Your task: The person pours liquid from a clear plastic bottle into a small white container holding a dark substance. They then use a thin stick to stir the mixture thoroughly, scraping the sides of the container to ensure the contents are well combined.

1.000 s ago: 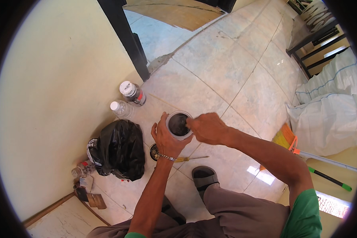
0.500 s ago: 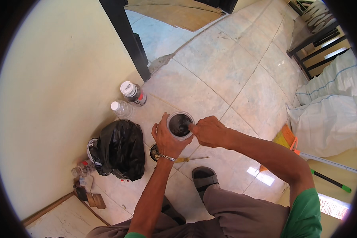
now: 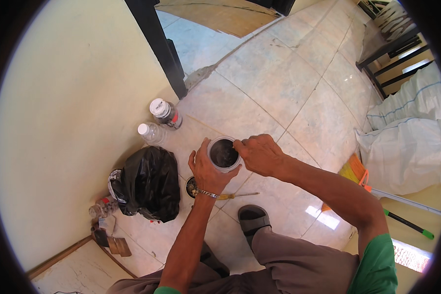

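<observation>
A clear plastic cup (image 3: 225,169) holds dark grey, wet-looking stuff (image 3: 223,154). My left hand (image 3: 208,171) is wrapped round the cup from its left and near side, keeping it above the floor. At the right rim my right hand (image 3: 260,154) is closed, fingers pinched over the cup's edge. Whatever stirrer those fingers grip is mostly hidden by them. Below my left wrist, a screwdriver with a yellow handle (image 3: 225,197) lies on the tiles. Beside it sits a small round dark container (image 3: 190,185), partly covered by my wrist.
Left of my hands are a black plastic bag (image 3: 152,183), a clear bottle (image 3: 153,133) and a white-capped jar (image 3: 167,115) by the wall. On the right are an orange-and-yellow broom (image 3: 356,171) and white sacks (image 3: 406,152). My sandalled foot (image 3: 254,218) is close below.
My right hand has shifted slightly up at the cup's right rim, its fingers circling the edge. The left hand keeps its hold on the cup.
</observation>
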`<state>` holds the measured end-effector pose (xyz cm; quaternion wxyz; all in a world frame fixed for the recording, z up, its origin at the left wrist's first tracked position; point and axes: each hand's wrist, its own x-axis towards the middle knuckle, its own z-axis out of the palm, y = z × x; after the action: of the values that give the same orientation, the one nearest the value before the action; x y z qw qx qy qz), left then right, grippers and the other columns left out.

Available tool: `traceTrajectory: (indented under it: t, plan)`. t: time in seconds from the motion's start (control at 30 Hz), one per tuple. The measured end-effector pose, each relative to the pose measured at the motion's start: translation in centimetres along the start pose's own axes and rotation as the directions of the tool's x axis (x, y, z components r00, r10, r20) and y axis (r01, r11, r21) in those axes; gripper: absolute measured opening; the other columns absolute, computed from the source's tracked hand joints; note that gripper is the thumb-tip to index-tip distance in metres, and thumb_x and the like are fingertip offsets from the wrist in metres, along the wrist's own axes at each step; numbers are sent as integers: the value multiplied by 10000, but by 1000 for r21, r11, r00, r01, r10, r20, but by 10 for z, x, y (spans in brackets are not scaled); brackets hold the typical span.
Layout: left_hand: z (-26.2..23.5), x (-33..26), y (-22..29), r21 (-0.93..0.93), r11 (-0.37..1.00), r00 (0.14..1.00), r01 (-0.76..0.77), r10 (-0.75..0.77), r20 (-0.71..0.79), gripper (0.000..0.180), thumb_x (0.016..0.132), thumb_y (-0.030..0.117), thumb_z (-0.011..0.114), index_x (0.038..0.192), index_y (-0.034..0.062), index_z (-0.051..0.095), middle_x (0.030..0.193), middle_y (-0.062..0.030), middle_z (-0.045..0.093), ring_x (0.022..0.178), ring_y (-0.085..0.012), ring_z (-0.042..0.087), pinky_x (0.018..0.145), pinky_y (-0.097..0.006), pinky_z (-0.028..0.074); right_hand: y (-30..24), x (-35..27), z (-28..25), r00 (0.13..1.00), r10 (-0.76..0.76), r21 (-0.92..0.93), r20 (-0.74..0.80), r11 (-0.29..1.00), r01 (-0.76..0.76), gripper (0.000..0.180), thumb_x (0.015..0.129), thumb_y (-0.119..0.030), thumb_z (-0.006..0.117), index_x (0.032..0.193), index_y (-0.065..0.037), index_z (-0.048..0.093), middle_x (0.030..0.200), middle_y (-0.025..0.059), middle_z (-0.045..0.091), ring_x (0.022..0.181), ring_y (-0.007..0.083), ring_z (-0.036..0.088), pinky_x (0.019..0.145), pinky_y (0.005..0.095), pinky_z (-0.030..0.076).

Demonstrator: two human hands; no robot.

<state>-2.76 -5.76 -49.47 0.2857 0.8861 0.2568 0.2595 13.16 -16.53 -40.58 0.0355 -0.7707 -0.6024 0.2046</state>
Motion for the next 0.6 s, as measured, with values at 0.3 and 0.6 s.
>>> traceTrajectory:
  t: [0.3,0.6]
  plan:
    - [0,2,-2,5,1000,1000,-6,6,-12,1186,566,381,996,1508,-16,395,1342,-167,642,1242,-310,624,1158,-535,308,-3,3,-1,996,0,-22,93,1000,2,163,840,-112,686,945,13,690,781,197,738,772,360,756,664,464,589]
    - [1,3,1,8,1000,1000,1,-1,-6,1197,568,407,1002,1509,-16,395,1351,-168,638,1254,-305,623,1162,-542,306,5,-1,7,995,-11,-46,-95,999,7,159,832,-96,663,958,-6,697,795,191,743,793,381,754,673,493,590]
